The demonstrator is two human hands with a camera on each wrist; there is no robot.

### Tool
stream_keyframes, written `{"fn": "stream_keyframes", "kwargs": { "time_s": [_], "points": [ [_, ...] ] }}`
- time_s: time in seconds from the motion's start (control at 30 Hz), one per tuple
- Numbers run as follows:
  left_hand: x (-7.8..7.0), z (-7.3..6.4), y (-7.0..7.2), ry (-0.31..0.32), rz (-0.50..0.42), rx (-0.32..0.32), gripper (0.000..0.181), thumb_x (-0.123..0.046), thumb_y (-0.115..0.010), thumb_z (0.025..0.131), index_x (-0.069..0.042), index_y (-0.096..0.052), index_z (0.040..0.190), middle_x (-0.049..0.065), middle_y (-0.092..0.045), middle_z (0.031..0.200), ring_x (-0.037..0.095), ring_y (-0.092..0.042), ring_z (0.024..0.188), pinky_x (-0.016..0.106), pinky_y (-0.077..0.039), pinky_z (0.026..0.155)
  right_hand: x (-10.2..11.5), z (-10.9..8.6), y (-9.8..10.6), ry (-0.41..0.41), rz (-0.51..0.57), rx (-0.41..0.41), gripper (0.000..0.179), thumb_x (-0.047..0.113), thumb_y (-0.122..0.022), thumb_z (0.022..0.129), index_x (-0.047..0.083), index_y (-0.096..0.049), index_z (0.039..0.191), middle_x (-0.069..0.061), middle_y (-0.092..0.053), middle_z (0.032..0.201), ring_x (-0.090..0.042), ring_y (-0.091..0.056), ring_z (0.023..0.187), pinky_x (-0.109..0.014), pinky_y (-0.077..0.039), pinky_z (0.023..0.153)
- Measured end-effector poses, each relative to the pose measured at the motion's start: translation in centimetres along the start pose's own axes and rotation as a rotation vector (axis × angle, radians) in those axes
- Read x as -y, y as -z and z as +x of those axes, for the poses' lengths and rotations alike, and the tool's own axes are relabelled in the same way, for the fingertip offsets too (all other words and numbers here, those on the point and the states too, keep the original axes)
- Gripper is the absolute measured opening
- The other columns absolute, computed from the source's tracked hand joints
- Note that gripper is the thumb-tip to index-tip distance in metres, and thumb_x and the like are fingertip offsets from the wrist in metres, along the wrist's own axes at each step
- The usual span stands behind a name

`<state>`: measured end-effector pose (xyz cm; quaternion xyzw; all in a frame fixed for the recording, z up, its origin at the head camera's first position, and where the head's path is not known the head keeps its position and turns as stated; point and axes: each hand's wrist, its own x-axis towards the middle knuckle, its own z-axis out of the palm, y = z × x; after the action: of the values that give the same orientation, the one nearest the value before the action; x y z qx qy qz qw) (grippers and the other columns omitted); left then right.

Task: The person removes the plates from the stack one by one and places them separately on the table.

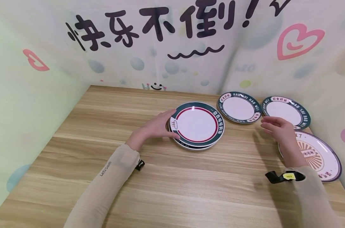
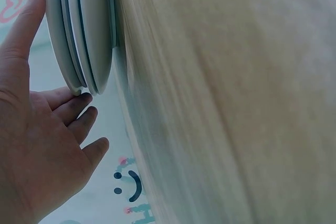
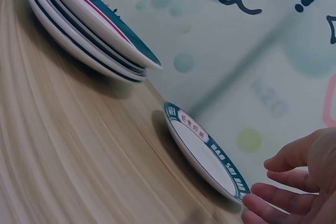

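Observation:
A stack of plates (image 1: 197, 123), the top one white with a green rim and a red ring, sits mid-table. My left hand (image 1: 156, 126) spans the stack's left edge with thumb and fingers spread; in the left wrist view the thumb and fingertips touch the rims of the stacked plates (image 2: 79, 35). My right hand (image 1: 284, 137), fingers slightly bent, is in the air holding nothing. Near it lie a green-rimmed plate (image 1: 237, 109) at the back and a second green-rimmed plate (image 1: 283, 110) to its right. The right forearm partly covers an orange-rayed plate (image 1: 330, 155).
The wooden table (image 1: 189, 186) meets a printed backdrop (image 1: 126, 69) with black characters and pink hearts behind and at both sides. The right-hand plates lie close to the table's right edge and the backdrop there.

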<state>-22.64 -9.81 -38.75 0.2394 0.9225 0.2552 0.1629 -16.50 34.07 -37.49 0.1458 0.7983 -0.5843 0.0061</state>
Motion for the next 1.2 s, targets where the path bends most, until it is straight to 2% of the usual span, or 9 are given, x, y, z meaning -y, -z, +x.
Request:
{"fn": "stream_keyframes", "kwargs": {
  "time_s": [0.23,0.33,0.4,0.5,0.63,0.7,0.97,1.13,1.2],
  "points": [
    [0.0,0.0,-0.1,-0.001,-0.004,0.001,0.120,-0.066,-0.078,0.073,-0.017,-0.014,0.161,0.003,-0.018,0.168,0.022,-0.018,0.155,0.040,-0.014,0.129,0.7,0.1,-2.4,0.089,0.047,0.074,0.020,0.008,-0.064,0.095,0.023,-0.061,0.109,0.026,-0.068,0.087,0.012,-0.064,0.081,-0.008,-0.055,0.074],
    [0.0,0.0,-0.1,-0.003,-0.006,0.001,0.120,-0.067,-0.077,0.073,-0.017,-0.014,0.161,0.003,-0.018,0.168,0.022,-0.018,0.155,0.041,-0.015,0.129,1.0,0.3,-3.4,0.113,-0.038,0.088,0.017,0.012,-0.063,0.097,0.023,-0.060,0.110,0.030,-0.065,0.088,0.014,-0.062,0.083,-0.007,-0.055,0.075],
    [0.0,0.0,-0.1,-0.006,-0.008,0.002,0.120,-0.067,-0.077,0.073,-0.017,-0.014,0.162,0.003,-0.018,0.168,0.022,-0.018,0.155,0.041,-0.014,0.129,1.1,0.5,-4.0,0.113,-0.063,0.097,0.021,0.014,-0.062,0.098,0.013,-0.062,0.119,0.030,-0.064,0.088,0.014,-0.061,0.083,-0.008,-0.055,0.076],
    [0.1,0.1,-0.1,-0.006,-0.004,0.002,0.120,-0.067,-0.077,0.073,-0.017,-0.013,0.162,0.003,-0.018,0.168,0.022,-0.018,0.155,0.041,-0.015,0.129,1.3,0.6,-4.9,0.126,-0.113,0.117,0.042,0.016,-0.061,0.099,-0.004,-0.054,0.134,0.031,-0.061,0.088,0.014,-0.060,0.083,-0.009,-0.055,0.077],
    [0.2,0.1,-0.1,-0.009,0.000,-0.002,0.120,-0.067,-0.077,0.073,-0.018,-0.013,0.162,0.003,-0.018,0.168,0.022,-0.019,0.155,0.042,-0.017,0.128,1.5,0.7,-6.1,0.145,-0.130,0.156,0.050,0.014,-0.059,0.099,-0.012,-0.046,0.140,0.030,-0.060,0.088,0.014,-0.059,0.084,-0.009,-0.055,0.078],
    [0.2,0.1,-0.2,-0.008,0.000,-0.004,0.120,-0.067,-0.077,0.073,-0.018,-0.013,0.162,0.002,-0.018,0.168,0.023,-0.019,0.155,0.043,-0.018,0.128,1.6,0.7,-6.6,0.146,-0.136,0.167,0.050,0.014,-0.059,0.099,-0.012,-0.046,0.140,0.025,-0.061,0.091,0.014,-0.058,0.084,-0.009,-0.055,0.079],
    [0.3,0.1,-0.2,-0.005,-0.006,-0.011,0.121,-0.068,-0.077,0.072,-0.019,-0.013,0.162,0.002,-0.018,0.168,0.025,-0.019,0.155,0.047,-0.022,0.126,2.0,0.4,-8.2,0.126,-0.202,0.178,0.046,0.016,-0.060,0.099,-0.007,-0.052,0.138,-0.013,-0.064,0.120,0.009,-0.060,0.084,-0.012,-0.056,0.079],
    [0.3,0.1,-0.2,-0.007,-0.007,-0.010,0.121,-0.068,-0.077,0.072,-0.019,-0.014,0.162,0.002,-0.018,0.168,0.026,-0.019,0.155,0.048,-0.025,0.125,2.0,0.4,-9.0,0.107,-0.191,0.207,0.048,0.017,-0.061,0.099,-0.007,-0.051,0.139,-0.021,-0.062,0.127,0.006,-0.062,0.084,-0.014,-0.057,0.079],
    [0.3,0.0,-0.2,-0.006,-0.004,-0.007,0.121,-0.069,-0.077,0.072,-0.018,-0.013,0.162,0.002,-0.018,0.168,0.025,-0.019,0.155,0.047,-0.023,0.126,2.2,0.3,-9.3,0.110,-0.188,0.213,0.047,0.018,-0.062,0.098,-0.007,-0.052,0.138,-0.014,-0.065,0.119,0.005,-0.063,0.083,-0.015,-0.057,0.079]
  ]
}}
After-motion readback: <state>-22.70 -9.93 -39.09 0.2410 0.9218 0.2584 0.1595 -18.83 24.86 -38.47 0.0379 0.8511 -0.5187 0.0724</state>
